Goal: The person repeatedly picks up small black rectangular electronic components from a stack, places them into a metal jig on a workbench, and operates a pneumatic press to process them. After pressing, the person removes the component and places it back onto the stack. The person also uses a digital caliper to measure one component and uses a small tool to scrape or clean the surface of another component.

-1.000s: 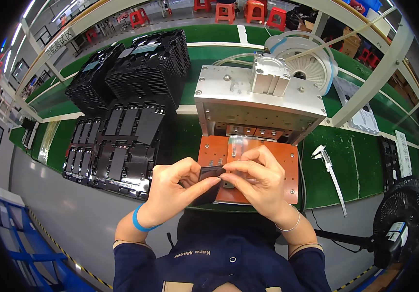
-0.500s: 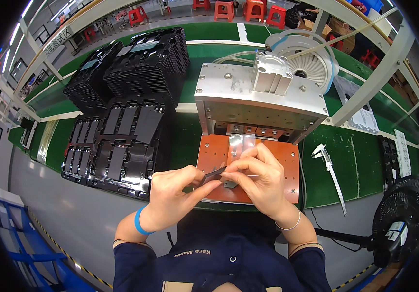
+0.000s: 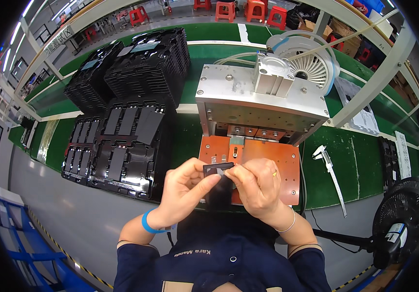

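Note:
A flat black rectangular piece [image 3: 219, 192], like a battery cell, hangs below a dark upper edge over the front of the orange plate [image 3: 287, 170]. My left hand [image 3: 186, 187] holds it by its left side, the thumb across its face. At its upper right corner my right hand [image 3: 257, 185] has thumb and forefinger pinched together; whatever lies between those fingertips is too small to make out. Beyond my hands stands a metal press [image 3: 263, 104] with a silver top. A small metal fixture [image 3: 236, 146] sits on the orange plate.
Black trays [image 3: 117, 160] with flat black pieces lie at left, before tall tray stacks [image 3: 146, 63]. A caliper [image 3: 331, 177] rests on the green bench right of the press. A black fan [image 3: 399, 219] stands at right, a white reel [image 3: 307, 61] behind.
The black piece has turned from edge-on to showing its broad face. The clear film seen by my right fingers is no longer visible there. My right hand has lowered and its fingers have curled.

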The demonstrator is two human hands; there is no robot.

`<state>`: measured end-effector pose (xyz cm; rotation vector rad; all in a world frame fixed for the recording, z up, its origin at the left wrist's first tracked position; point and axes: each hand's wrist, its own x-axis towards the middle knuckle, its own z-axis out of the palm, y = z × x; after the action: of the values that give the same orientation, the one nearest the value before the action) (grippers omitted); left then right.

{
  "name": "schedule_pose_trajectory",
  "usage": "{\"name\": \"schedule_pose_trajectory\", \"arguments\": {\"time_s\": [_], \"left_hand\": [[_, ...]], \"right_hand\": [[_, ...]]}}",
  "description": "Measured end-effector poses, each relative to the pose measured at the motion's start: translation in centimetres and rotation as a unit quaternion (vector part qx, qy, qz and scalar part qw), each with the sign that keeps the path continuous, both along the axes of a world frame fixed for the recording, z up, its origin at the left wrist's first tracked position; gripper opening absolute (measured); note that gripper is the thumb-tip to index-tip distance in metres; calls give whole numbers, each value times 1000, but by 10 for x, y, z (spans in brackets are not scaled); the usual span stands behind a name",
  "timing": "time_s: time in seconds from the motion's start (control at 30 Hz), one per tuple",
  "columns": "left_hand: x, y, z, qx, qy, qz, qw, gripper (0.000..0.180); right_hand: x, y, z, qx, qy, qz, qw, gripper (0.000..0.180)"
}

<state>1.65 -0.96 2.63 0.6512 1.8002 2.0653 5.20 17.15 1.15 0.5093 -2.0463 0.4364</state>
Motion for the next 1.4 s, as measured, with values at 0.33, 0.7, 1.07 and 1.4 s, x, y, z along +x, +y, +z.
{"name": "schedule_pose_trajectory", "arguments": {"time_s": [0.33, 0.7, 1.07, 1.4], "left_hand": [[18, 8, -17, -56, -12, -61, 997, 31], [14, 14, -5, -31, 155, 52, 986, 26], [15, 11, -5, -84, 144, 21, 986, 25], [16, 13, -11, -40, 120, 40, 991, 25]], "right_hand": [[5, 6, 5, 63, 52, -2, 997, 20], [3, 15, 17, -58, 6, 53, 997, 33], [-1, 11, 14, -1, 8, -1, 1000, 42], [-1, 12, 11, 15, 22, 17, 1000, 42]]}}
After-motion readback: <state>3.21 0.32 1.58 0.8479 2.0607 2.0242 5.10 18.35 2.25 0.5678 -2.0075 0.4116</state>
